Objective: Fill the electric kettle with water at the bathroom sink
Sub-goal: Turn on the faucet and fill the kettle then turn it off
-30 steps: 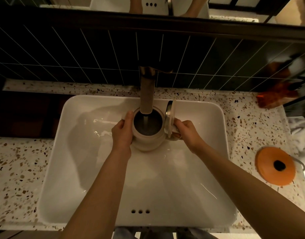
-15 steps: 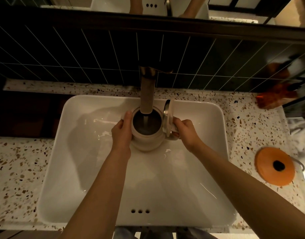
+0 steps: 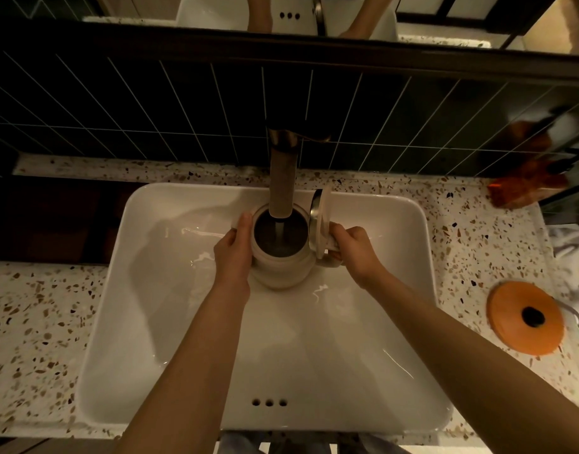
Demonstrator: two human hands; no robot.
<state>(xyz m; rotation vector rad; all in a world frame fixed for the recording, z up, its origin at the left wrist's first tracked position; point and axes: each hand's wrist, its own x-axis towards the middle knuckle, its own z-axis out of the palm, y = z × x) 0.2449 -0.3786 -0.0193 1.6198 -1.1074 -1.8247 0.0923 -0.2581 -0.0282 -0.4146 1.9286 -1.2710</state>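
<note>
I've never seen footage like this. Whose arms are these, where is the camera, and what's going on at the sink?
No machine here: these are a person's bare arms, filmed by a camera worn on their head, looking down. The left hand steadies the side of a pale electric kettle, and the right hand grips its handle. Its lid is flipped up, and the faucet runs water into the opening. The kettle is in the white sink. On the speckled counter to the right lies an orange disc.

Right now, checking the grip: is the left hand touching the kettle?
Touching. The head view shows the left hand pressed against the kettle side, no gap.
</note>
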